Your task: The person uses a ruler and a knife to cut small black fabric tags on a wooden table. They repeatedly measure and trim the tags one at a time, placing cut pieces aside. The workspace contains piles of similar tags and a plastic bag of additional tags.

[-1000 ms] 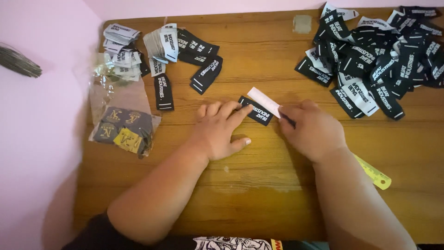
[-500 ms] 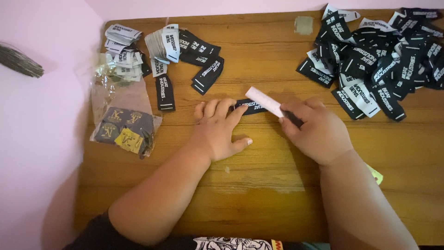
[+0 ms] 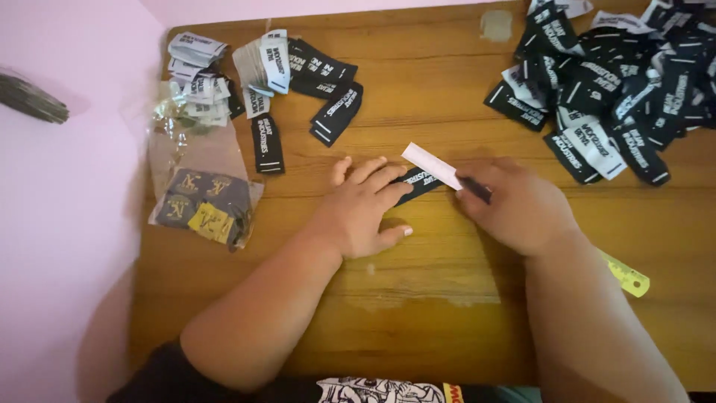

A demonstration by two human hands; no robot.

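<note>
The white end of the label (image 3: 431, 166) has swung left since earlier; right hand (image 3: 520, 209) pinches it to fold (left hand (image 3: 363, 211), fingers spread, pins the black end).

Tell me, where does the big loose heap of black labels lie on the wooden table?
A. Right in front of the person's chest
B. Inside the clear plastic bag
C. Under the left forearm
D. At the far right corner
D: the big heap of black labels spreads over the far right corner of the wooden table, beyond the right hand; the clear plastic bag lies at the left and holds other patches.
</note>
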